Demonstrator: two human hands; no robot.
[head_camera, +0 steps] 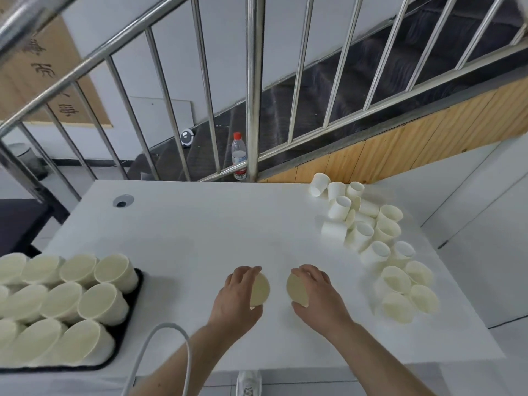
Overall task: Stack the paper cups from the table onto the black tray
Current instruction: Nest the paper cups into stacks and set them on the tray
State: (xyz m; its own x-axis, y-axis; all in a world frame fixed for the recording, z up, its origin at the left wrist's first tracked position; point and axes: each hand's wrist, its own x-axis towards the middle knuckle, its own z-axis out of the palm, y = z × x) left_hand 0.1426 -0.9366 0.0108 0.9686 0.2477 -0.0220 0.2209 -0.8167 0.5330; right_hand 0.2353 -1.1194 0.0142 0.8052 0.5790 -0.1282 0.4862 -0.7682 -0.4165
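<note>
Near edge of the white table (200, 224): left hand (237, 295) grips one paper cup (260, 290), right hand (314, 290) grips a second cup (297, 290), open mouths facing, slightly apart. Left, the black tray (134, 318) holds rows of cups (85, 295). Far right, loose cups (371, 232) lie heaped. Beyond, a water bottle (239, 155) by a steel railing (251, 95).

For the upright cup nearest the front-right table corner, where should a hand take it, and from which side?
Grip that cup around its side wall just below the rim, coming from its left, probably with the right hand. It stands mouth up, neighbours crowd its back and right, and the table on its left is bare.
</note>
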